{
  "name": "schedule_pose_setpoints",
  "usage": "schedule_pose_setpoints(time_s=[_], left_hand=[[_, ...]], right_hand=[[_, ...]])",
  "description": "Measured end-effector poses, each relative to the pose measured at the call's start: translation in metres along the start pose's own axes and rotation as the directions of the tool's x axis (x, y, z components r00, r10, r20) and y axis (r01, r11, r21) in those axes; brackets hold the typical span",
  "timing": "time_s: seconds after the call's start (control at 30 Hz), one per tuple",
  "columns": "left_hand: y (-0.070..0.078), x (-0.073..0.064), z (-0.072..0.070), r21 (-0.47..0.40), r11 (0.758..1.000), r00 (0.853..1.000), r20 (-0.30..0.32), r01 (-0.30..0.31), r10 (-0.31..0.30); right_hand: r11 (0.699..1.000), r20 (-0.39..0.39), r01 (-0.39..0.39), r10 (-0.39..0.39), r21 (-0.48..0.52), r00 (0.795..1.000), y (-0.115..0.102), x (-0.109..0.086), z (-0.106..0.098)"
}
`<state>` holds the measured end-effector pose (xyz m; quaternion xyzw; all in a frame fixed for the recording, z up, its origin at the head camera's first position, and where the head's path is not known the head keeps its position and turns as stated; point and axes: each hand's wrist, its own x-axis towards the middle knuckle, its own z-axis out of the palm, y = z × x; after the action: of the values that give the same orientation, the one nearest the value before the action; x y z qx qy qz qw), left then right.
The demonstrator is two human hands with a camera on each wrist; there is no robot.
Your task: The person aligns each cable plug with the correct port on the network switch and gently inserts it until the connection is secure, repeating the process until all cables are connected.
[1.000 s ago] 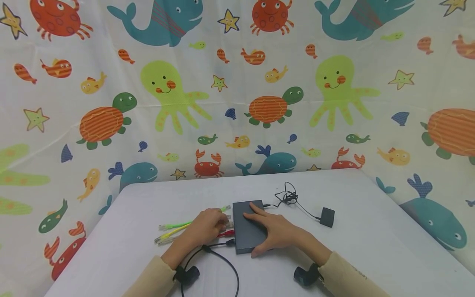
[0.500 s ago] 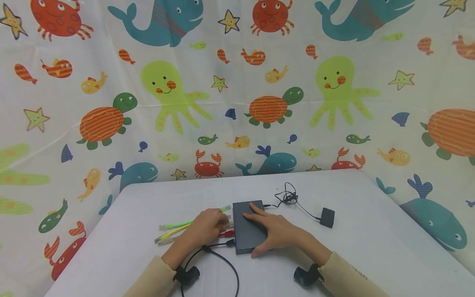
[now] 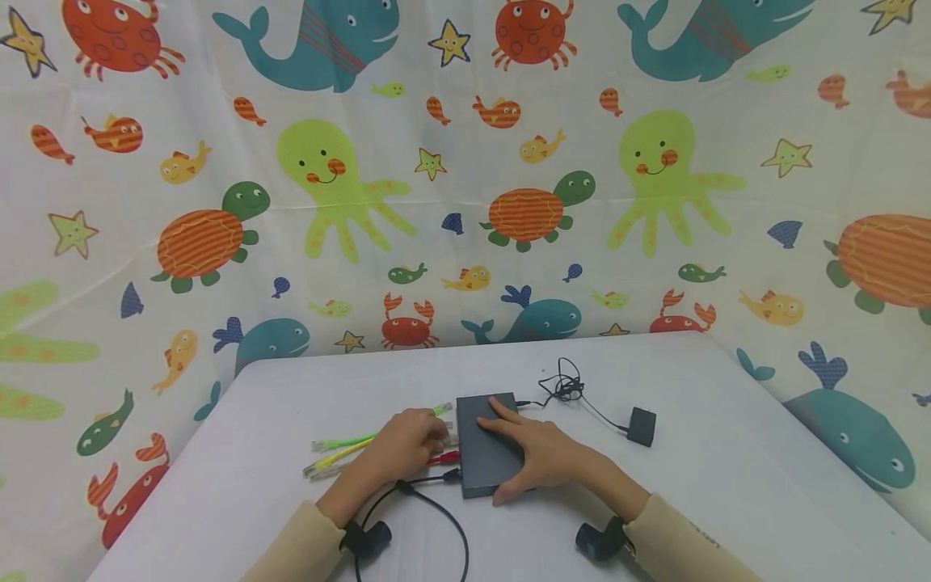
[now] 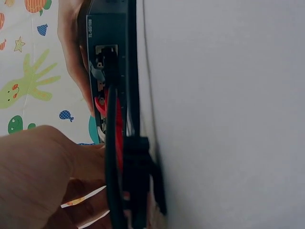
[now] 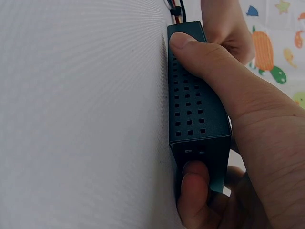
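Observation:
A dark network switch [image 3: 483,444] lies on the white table, its port side to the left. My right hand [image 3: 549,453] grips it, thumb on the vented near side [image 5: 188,105] and fingers over the top and right end. At the ports, my left hand [image 3: 407,440] pinches a pale network cable [image 4: 101,135] close to its plug; the fingertips are partly hidden. A red network cable [image 3: 445,458] and a black network cable [image 3: 432,478] are plugged in beside it. Beyond the left hand lie a green network cable [image 3: 342,443] and a yellow network cable [image 3: 360,445].
Right of the switch a coiled black power cord [image 3: 567,388] runs to a square power adapter [image 3: 641,426]. The black cable loops toward the table's front, under the left wrist. A printed sea-animal curtain [image 3: 465,242] hangs behind the white table [image 3: 727,453].

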<state>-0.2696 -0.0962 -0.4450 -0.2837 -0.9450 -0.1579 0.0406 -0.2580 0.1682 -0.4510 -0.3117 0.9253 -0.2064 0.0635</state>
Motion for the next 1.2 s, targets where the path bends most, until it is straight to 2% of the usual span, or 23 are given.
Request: schedule_pose_setpoints(time_s=[0.63,0.87,1.2], left_hand=[[-0.0012,0.0023,0.0008,0.002,1.0,1.0,0.018,0.006,-0.006],[-0.002,0.0011,-0.0009,-0.008,1.0,1.0,-0.002,-0.003,0.003],[-0.0013,0.0012,-0.0022,-0.016,1.0,1.0,0.02,0.007,-0.007]], right_hand=[[1.0,0.005,0.001,-0.001,0.004,1.0,0.003,0.0004,0.0006],[1.0,0.001,0.01,-0.01,-0.004,1.0,0.0037,0.0028,0.0016],[1.0,0.001,0.009,-0.009,-0.005,1.0,0.0026,0.0018,0.0014]])
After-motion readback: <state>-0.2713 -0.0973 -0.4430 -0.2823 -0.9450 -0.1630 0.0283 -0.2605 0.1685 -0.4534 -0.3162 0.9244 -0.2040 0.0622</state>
